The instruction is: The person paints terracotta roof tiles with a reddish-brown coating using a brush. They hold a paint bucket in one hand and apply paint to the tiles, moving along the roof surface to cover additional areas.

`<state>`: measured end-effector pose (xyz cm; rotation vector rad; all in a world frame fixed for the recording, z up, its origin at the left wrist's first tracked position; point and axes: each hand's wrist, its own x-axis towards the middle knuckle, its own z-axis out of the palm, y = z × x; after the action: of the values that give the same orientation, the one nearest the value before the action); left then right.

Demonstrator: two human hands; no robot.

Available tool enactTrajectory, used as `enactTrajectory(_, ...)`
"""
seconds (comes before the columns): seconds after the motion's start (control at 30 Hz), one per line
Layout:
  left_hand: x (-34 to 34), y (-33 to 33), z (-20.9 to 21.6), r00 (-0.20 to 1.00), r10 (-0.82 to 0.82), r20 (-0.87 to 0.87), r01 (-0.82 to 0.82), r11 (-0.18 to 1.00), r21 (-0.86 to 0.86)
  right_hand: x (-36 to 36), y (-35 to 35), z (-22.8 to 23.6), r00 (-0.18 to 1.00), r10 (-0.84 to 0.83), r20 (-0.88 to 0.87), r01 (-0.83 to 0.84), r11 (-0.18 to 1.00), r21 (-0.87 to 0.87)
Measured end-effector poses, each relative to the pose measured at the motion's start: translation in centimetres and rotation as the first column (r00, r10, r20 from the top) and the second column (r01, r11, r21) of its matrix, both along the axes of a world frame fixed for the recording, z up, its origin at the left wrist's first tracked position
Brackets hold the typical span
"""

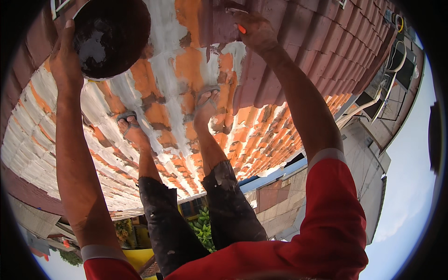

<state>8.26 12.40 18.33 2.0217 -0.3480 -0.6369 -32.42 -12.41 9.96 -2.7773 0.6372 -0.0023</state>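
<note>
The left hand (66, 58) is clamping the left side of the dark bowl (121, 39) over the tiled roof (317, 56); the right hand (256, 35) is gripping an orange-handled tool (241, 29). Wet contents (94, 48) are probably weighting the stiff bowl; its rim is likely offering best hold.

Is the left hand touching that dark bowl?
Touching. The head view shows the left hand against the dark bowl, holding it at its left edge.

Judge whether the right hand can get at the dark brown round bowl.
Likely yes: nothing visible stands between the right hand and the dark brown round bowl, held uncovered by the left hand.
</note>
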Motion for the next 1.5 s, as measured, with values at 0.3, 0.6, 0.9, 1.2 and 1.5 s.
enactTrajectory(0.3,0.0,-0.9,0.2,0.996,-0.042,-0.084,0.041,0.999,-0.008,-7.2,14.2,0.0,0.829,-0.558,0.048,0.498,0.775,0.389)
enactTrajectory(0.6,-0.6,-2.1,1.0,0.988,0.027,-0.153,-0.017,0.998,0.067,-3.0,14.6,-1.9,0.649,-0.721,0.243,0.707,0.689,0.161)
enactTrajectory(0.9,-0.4,-2.1,1.0,0.989,0.008,-0.148,0.009,0.993,0.115,-5.6,14.0,-0.6,0.674,-0.659,0.332,0.661,0.739,0.125)
enactTrajectory(1.2,0.0,-2.5,0.3,0.981,0.006,-0.193,0.003,0.999,0.043,-9.3,11.1,3.7,0.842,-0.539,-0.017,0.518,0.8,0.303)
enactTrajectory(1.5,-0.3,-2.7,0.7,0.988,0.004,-0.152,0.007,0.998,0.07,-3.0,-5.8,2.2,0.914,-0.171,0.367,0.176,0.984,0.021)
